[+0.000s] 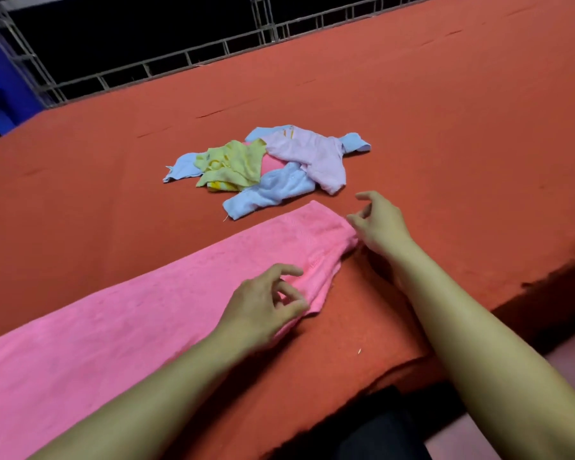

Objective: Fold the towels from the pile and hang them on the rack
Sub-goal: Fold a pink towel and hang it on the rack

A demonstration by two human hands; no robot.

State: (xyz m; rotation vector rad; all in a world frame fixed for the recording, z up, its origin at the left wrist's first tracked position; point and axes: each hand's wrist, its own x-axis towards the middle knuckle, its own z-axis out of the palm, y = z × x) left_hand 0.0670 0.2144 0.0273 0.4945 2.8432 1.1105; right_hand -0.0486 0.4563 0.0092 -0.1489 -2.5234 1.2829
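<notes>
A long pink towel (153,313) lies flat on the red-orange table (445,127), running from the lower left to the centre right. My left hand (266,307) hovers over its near right corner, fingers loosely curled, thumb resting by the towel's edge. My right hand (380,224) sits at the far right corner, curled fingertips touching the cloth and thumb raised clear. Neither hand plainly pinches the towel. Behind it lies the pile (269,167) of crumpled small towels in light blue, yellow, lilac and pink.
The table's near edge (478,313) drops off at the right, close to my right forearm. A grey metal lattice frame (186,58) runs along the table's far edge, with a blue object (0,84) at the far left.
</notes>
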